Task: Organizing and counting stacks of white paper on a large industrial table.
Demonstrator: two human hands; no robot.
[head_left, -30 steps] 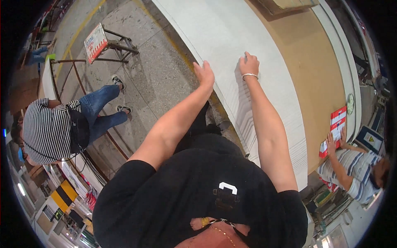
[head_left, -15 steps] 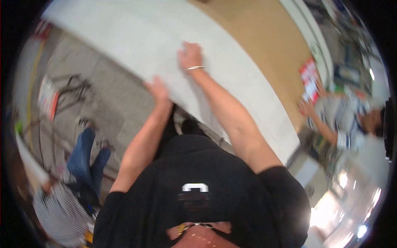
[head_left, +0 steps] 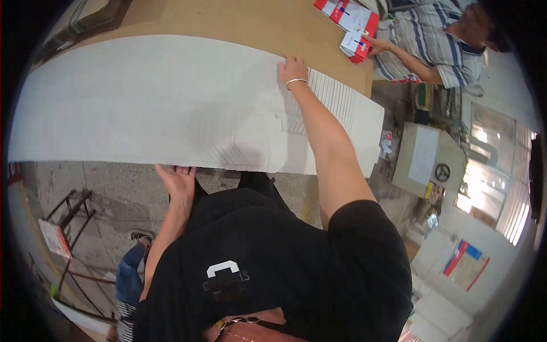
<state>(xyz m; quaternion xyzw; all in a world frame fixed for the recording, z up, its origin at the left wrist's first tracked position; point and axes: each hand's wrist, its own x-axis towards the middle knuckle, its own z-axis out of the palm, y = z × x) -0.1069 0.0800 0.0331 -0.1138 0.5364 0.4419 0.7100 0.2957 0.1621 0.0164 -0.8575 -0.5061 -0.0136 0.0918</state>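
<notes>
1. Head view: stack of large white sheets [head_left: 114, 102] lies flat on the worktop [head_left: 239, 25], reaching from the left rim of the frame across to right of centre. Top sheet broad and smooth over the left half.
2. Right end of the stack: edges stepped like a fan, many thin lines side by side. A smaller set of stepped edges shows near the front edge, about mid-frame.
3. Right hand [head_left: 293, 69], upper centre: palm down on the stack at its far edge, fingers bent loosely toward that edge. Can't make out whether it pinches any sheet. Pale bracelet [head_left: 296, 83] at the wrist.
4. Left hand [head_left: 178, 179], below centre-left: palm turned up, fingertips meeting the near edge of the stack. Tips partly hidden by it; any grip is not readable.
5. State of the work, my judgement: spreading looks done at the right end; edges there not flush, no sheet separated from the stack. Amount left not readable.
6. Upper right: co-worker in a striped shirt [head_left: 413, 37], one hand at red-and-white printed cartons [head_left: 358, 43] on the worktop.
7. Upper left: brown bundle [head_left: 94, 20] beyond the sheets.
8. Lower left: metal-framed stool [head_left: 55, 236] with a red-and-white top; another person's jeans [head_left: 130, 273] near it.
9. Right side: grey-green cabinet [head_left: 399, 165] with a black handwheel [head_left: 442, 172]; bright window [head_left: 490, 165] behind.
</notes>
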